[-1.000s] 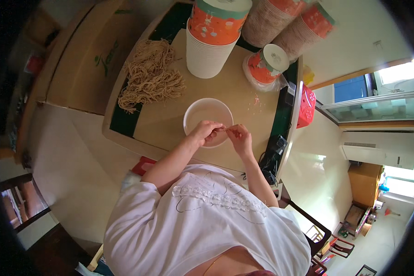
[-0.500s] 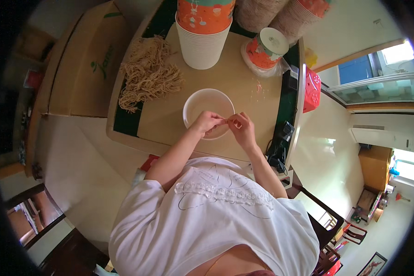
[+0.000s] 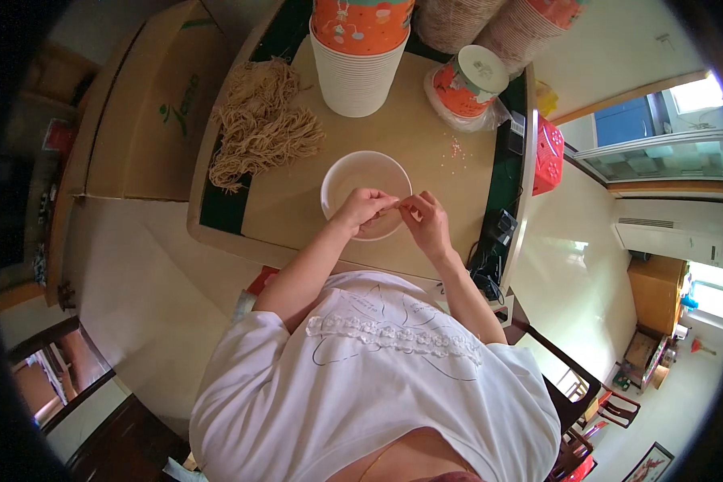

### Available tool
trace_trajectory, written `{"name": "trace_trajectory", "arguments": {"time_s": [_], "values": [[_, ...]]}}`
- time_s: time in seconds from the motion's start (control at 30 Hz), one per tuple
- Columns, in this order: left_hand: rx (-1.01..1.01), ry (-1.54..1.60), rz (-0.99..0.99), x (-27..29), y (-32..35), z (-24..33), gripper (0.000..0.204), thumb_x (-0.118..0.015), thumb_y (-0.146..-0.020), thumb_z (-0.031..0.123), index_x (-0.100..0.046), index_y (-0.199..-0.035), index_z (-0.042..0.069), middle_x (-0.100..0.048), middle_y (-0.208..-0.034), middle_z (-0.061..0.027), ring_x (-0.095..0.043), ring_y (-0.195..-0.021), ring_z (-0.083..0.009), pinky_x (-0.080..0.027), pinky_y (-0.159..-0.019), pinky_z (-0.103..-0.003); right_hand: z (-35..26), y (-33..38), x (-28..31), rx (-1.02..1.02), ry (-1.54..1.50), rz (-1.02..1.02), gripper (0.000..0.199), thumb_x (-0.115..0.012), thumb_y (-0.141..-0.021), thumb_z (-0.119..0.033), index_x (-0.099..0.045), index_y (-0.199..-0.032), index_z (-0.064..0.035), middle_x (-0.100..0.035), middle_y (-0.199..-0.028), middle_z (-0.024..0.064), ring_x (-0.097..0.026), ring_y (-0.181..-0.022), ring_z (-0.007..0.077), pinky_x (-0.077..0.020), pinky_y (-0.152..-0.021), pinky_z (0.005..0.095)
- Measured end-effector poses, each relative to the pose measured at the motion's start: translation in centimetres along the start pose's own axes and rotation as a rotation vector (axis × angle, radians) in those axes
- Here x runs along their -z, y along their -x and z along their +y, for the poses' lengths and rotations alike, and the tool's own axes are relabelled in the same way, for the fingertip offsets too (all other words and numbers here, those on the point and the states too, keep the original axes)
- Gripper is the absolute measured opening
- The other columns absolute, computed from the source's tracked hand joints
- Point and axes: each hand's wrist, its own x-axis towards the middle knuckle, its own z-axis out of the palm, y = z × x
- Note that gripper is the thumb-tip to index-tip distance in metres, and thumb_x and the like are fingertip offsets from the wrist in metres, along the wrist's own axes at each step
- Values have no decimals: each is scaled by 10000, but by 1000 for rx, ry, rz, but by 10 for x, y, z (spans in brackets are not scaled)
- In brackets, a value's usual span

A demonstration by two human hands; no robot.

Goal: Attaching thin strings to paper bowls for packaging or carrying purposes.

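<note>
Both my hands meet over the near side of a white paper bowl that stands on the table in front of me. My left hand has thumb and fingers pinched together, and my right hand pinches close against it at the bowl's right rim. Whatever lies between the fingertips is too small to make out. Left of the bowl is a tangled heap of thin tan strings. To its right, small pink and white bits are scattered on the brown tabletop.
A tall stack of white and orange paper bowls rises behind the bowl. More wrapped stacks and an orange-green container stand at the far right. Black cables with an adapter lie along the right edge. A large cardboard box is at left.
My hands remain pinched together over the bowl, their fingers shifting only slightly. The whole view has moved a little; nothing on the table has visibly been moved.
</note>
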Motion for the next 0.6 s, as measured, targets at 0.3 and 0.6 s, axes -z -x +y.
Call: {"name": "trace_trajectory", "arguments": {"time_s": [0.3, 0.6], "values": [[-196, -173, 73, 2, -14, -22, 129, -648, -826, 151, -665, -885, 38, -611, -737, 30, -537, -642, -37, -394, -517, -184, -2, -3, 2, -126, -75, -56, 88, -665, -761, -70, -671, -848, -63, -571, -755, 99, -559, -636, 205, -460, -582, 305], [-109, -165, 68, 4, -14, -14, 111, -644, -815, 99, -695, -880, 24, -618, -707, 15, -505, -588, -40, -387, -514, -194, 6, -5, -2, -156, -164, -25, 88, -668, -751, -21, -662, -839, -30, -575, -742, 67, -530, -619, 139, -439, -572, 251]]}}
